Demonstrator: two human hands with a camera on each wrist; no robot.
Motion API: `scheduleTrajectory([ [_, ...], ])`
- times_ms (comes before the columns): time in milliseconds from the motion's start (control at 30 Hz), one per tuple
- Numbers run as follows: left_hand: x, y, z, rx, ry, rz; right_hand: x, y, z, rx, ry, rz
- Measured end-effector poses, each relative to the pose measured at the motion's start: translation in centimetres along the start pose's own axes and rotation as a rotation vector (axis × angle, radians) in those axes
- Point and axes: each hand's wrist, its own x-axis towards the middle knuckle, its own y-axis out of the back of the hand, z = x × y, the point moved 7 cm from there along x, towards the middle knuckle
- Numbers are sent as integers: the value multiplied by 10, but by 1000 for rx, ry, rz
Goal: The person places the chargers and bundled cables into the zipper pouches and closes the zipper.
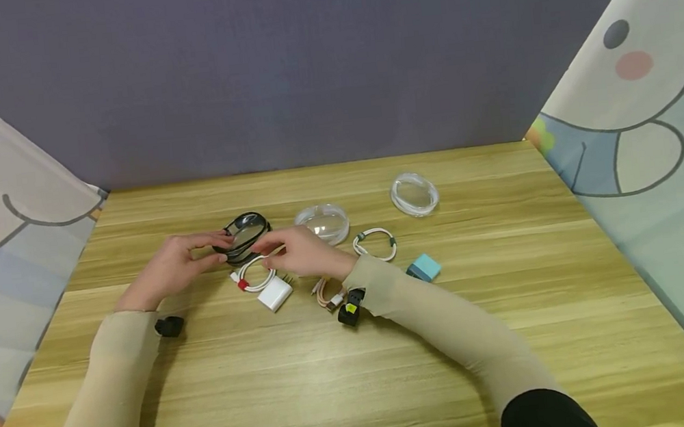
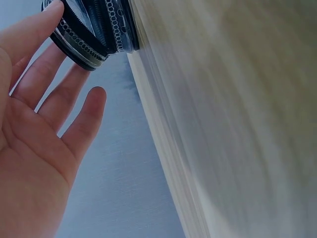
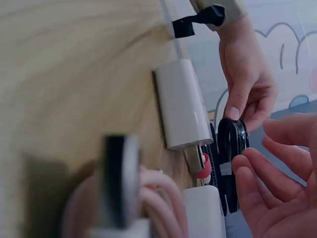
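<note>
Head view: a black coiled cable [image 1: 247,217] is held at its left side by the left hand [image 1: 182,263], between thumb and fingers, over a wooden table [image 1: 333,379]. In the left wrist view, the coil is seen with clear, shiny edges, the thumb being laid on its near face while other fingertips are hidden behind it; the little finger is spread away from it. The right hand [image 1: 305,251] is held at the coil's other side, its fingers bent slightly and parted from the thumb. Nothing is seen gripped by it, and whether the coil is touched by its fingertips cannot be told.

Just in front of the coil, a white cable [image 1: 255,288] is bundled with a red tie, and a white plug adapter [image 1: 275,293] is set beside it, prongs turned toward the right hand. By the right wrist, a pinkish cable [image 1: 321,291] with a USB connector is partly covered. Behind that hand, a clear round container [image 1: 321,208] is placed. Farther right, a second white cable [image 1: 373,230] is looped with dark green ties, and a two-tone blue block [image 1: 426,267] is found near it. A whitish ring [image 1: 397,201] is seen toward the back of the table. Beige sleeves [image 1: 115,366] are worn on both arms. The table is backed by a dark grey-blue panel [image 1: 304,73] and flanked by cartoon-printed cloth [image 1: 634,103].
</note>
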Motion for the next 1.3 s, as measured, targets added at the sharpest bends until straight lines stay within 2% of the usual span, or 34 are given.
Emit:
scheduleTrajectory([
  [200,0,2,0,-1,21,5,9,-3,8,20,-53,-33],
  [567,1,1,-3,8,20,4,16,-8,14,-167,-21,-85],
  [767,1,1,-4,-3,26,-5,17,-9,18,-247,-48,-92],
  [1300,0,-1,-5,-25,40,-16,16,-10,18,-342,-91,-108],
])
